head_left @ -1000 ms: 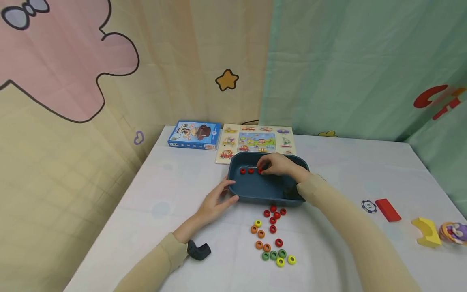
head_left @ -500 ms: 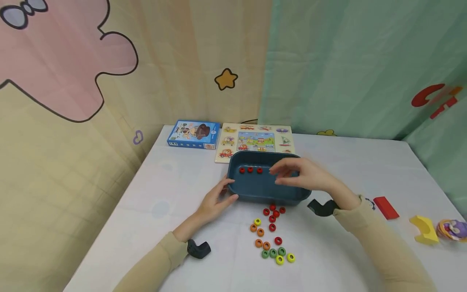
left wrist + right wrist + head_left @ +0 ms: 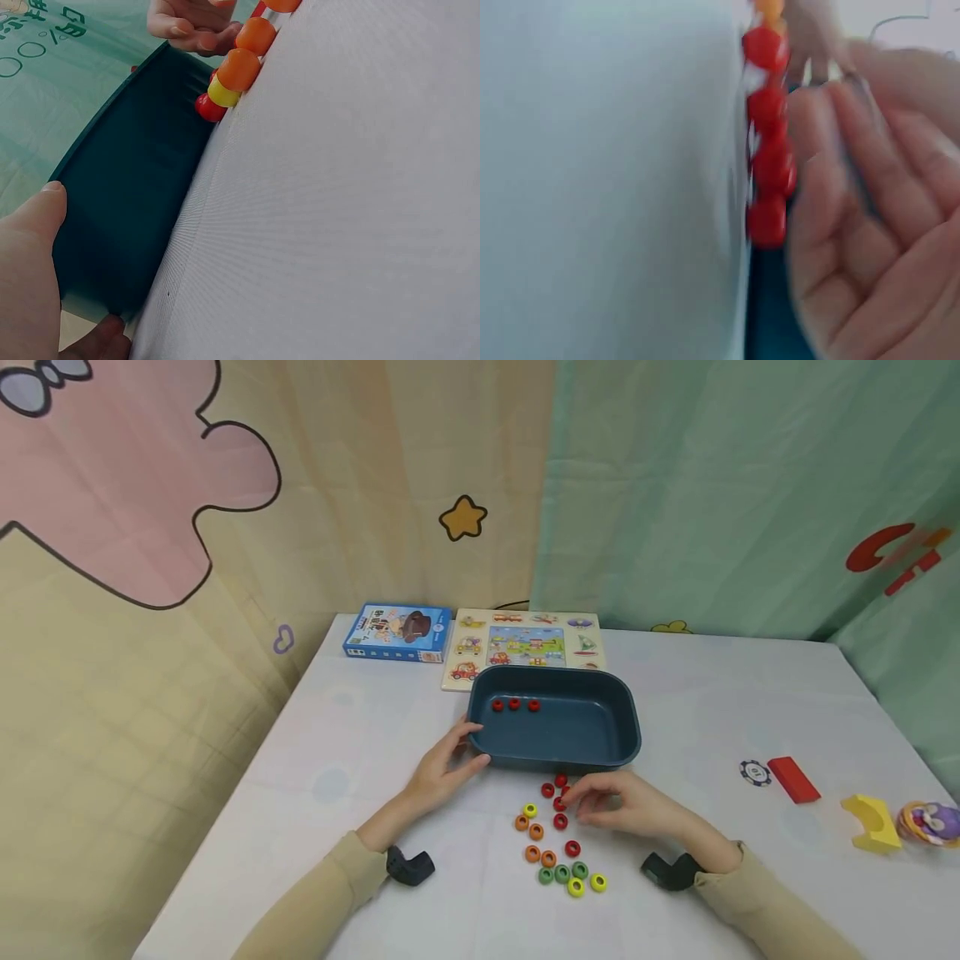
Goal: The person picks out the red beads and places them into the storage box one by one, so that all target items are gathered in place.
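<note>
A dark teal tray (image 3: 558, 731) stands on the white table with 3 red beads (image 3: 514, 704) in a row inside, near its back wall. My left hand (image 3: 441, 774) grips the tray's left end, thumb against the front wall (image 3: 127, 172) and fingers around the side. In front of the tray, my right hand (image 3: 630, 806) is by several loose red beads (image 3: 560, 821), its fingers loosely bent. In the right wrist view, the palm (image 3: 885, 225) shows no bead in it, and red beads (image 3: 772, 165) stand beside the fingers.
Several orange (image 3: 536, 832), green (image 3: 562, 874) and yellow beads (image 3: 597, 882) lie nearer me. Behind the tray are a wooden picture puzzle (image 3: 525, 620) and a blue box (image 3: 397, 632). At right lie a chip (image 3: 754, 772), a red block (image 3: 794, 779), a yellow arch (image 3: 872, 823) and a purple toy (image 3: 932, 823).
My right hand has let go of the third red bead in the tray, lifted out, and come down towards the loose red beads in front. My left hand has stayed on the tray.
</note>
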A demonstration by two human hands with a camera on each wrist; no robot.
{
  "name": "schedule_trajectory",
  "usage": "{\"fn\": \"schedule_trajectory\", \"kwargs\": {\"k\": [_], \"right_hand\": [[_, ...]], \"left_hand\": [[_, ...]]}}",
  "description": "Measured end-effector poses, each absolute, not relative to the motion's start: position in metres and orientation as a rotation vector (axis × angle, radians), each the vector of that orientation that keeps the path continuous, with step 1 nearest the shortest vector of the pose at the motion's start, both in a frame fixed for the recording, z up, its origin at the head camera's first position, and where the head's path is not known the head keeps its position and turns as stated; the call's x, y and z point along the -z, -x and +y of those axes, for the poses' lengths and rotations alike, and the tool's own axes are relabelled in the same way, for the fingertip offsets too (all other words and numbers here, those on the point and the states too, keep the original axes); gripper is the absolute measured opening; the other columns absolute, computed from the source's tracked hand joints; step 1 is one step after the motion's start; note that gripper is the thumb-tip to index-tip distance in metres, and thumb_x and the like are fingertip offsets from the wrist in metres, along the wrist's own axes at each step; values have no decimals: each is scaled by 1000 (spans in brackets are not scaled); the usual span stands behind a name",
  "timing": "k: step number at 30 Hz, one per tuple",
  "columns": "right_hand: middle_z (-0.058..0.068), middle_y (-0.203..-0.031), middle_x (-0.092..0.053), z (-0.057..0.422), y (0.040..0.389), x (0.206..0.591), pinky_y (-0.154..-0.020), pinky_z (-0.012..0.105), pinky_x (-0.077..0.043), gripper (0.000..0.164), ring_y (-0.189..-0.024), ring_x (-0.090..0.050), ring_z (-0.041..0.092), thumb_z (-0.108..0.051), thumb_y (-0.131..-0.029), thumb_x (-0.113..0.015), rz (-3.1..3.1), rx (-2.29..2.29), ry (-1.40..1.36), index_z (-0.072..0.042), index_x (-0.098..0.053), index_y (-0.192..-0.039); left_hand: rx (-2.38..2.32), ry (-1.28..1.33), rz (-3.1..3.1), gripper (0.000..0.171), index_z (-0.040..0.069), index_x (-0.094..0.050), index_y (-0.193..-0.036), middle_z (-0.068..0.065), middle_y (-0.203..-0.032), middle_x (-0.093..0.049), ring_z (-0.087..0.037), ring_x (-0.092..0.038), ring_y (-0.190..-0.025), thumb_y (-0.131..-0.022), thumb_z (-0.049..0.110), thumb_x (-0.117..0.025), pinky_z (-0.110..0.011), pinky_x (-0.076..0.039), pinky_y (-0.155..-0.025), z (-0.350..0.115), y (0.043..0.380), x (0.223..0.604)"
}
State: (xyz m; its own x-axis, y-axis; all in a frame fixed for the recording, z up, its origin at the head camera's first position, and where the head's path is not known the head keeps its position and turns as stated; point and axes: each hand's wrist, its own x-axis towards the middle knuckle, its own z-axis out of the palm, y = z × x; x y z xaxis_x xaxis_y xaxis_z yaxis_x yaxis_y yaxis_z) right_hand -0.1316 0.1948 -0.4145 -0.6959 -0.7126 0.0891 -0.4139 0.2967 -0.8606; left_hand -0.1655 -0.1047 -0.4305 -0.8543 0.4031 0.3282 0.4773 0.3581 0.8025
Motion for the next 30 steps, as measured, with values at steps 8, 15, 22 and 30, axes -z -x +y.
{"fn": "schedule_trajectory", "kwargs": {"k": [8, 15, 22, 30], "right_hand": [[7, -86, -61, 188, 130, 431, -57, 25, -48, 26, -70, -57, 12, -3, -78, -67, 2241, 1391, 1099, -4, -62, -103], [5, -81, -61, 183, 128, 436, -49, 23, -44, 22, -61, -51, 11, -3, -76, -69, 2307, 1435, 1130, -5, -64, -97], [2, -83, -63, 180, 125, 437, -49, 22, -43, 23, -60, -50, 8, -5, -73, -72, 2391, 1393, 1128, -8, -66, -95], [2, -80, -61, 181, 126, 432, -50, 24, -46, 22, -65, -53, 10, -8, -73, -73, 2377, 1409, 1092, -8, -64, -94]], "left_hand": [[1564, 839, -2507, 42, 6, -44, -125, -21, -141, -25, -32, -46, -113, -86, 13, -60, -45, -38, -91, -104, 165, 431], [1548, 833, -2521, 42, 6, -44, -125, -22, -141, -25, -33, -47, -112, -86, 13, -60, -44, -39, -92, -105, 165, 430], [1532, 834, -2534, 42, 6, -44, -125, -20, -142, -25, -29, -47, -112, -86, 14, -59, -41, -39, -92, -106, 166, 431], [1544, 815, -2528, 42, 6, -45, -124, -20, -141, -26, -29, -48, -111, -86, 13, -60, -40, -39, -91, -105, 165, 430]]}}
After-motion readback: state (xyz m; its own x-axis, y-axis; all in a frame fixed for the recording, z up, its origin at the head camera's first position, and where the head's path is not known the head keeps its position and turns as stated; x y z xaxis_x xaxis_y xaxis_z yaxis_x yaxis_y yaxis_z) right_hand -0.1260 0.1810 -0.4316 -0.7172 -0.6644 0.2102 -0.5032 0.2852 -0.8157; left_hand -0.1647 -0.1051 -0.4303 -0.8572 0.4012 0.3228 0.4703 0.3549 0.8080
